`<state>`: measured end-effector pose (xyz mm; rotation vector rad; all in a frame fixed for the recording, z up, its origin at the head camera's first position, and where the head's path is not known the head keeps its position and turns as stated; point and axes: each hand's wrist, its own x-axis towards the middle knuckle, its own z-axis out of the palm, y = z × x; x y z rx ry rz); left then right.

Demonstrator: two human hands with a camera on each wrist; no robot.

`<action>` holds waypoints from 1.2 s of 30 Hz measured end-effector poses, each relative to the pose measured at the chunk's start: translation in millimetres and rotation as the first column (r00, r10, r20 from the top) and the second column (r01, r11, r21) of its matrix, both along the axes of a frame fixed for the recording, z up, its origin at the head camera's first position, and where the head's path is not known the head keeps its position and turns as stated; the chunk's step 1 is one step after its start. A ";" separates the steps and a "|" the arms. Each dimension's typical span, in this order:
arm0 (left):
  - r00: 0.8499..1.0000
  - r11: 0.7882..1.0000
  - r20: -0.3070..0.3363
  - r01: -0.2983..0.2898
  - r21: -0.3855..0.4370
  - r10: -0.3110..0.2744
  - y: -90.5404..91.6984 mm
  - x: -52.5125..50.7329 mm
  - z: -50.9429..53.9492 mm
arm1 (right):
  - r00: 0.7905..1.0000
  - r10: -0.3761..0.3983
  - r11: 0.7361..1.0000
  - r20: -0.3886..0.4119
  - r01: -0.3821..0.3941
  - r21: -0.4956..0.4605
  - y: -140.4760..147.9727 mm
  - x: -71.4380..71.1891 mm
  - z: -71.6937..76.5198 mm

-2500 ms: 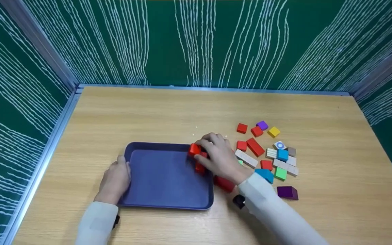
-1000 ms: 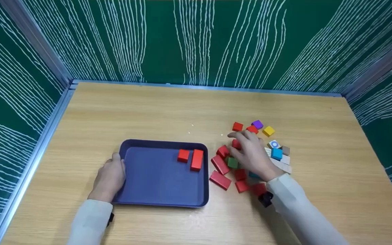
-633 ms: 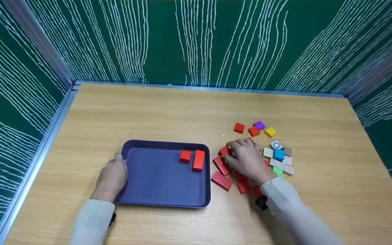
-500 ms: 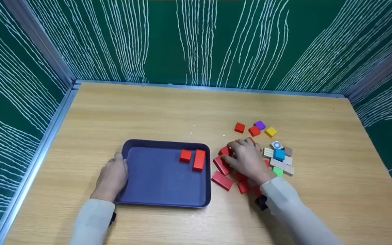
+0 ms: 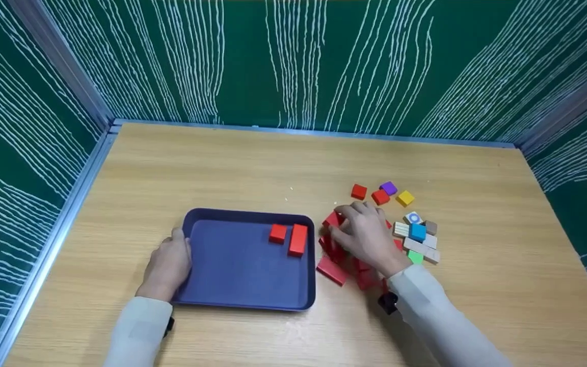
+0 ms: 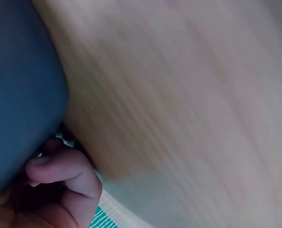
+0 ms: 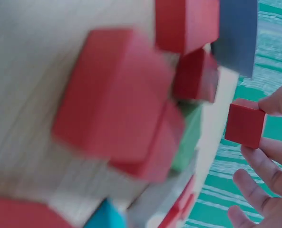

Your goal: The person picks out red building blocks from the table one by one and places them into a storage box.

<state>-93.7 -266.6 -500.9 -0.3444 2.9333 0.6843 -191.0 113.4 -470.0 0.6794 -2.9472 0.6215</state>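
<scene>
At the left rim of the blue tray (image 5: 246, 275) my left hand (image 5: 167, 262) grips the edge; the left wrist view shows its curled fingers (image 6: 67, 173) at the tray's side. Inside the tray, toward the upper right, lie a small red block (image 5: 277, 233) and a longer red block (image 5: 297, 240). My right hand (image 5: 370, 237) is over the blocks right of the tray. In the right wrist view, that hand (image 7: 269, 152) pinches a red cube (image 7: 245, 124) between thumb and fingers. Under and beside it lie red blocks (image 5: 331, 270), partly hidden by the hand, and a green block (image 7: 188, 137).
Behind the right hand are a red block (image 5: 358, 191), a purple block (image 5: 388, 188) and a yellow block (image 5: 405, 198). To its right lie a blue block (image 5: 417, 232), a light green block (image 5: 415, 256) and pale wooden blocks (image 5: 422, 248). Green walls surround the wooden table (image 5: 212, 163).
My right hand has left the tray, where two red blocks now lie, and moved right to the other blocks, where it has taken a red cube. My left hand still grips the tray.
</scene>
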 end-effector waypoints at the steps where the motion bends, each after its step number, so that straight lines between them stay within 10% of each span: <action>1: 1.000 1.000 0.001 -0.003 0.000 0.003 -0.1 0.3 -0.2 | 1.000 0.019 1.000 -0.023 -0.019 -0.018 -3.2 1.9 1.5; 14: 1.000 1.000 -0.016 -0.015 0.004 0.015 -0.4 2.1 -2.3 | 0.946 0.293 0.952 -0.140 -0.303 -0.050 -61.5 27.9 5.4; 36: 1.000 1.000 0.000 -0.021 0.023 0.021 0.7 0.0 0.7 | 0.899 0.380 0.923 -0.216 -0.386 0.017 -77.8 36.2 -21.1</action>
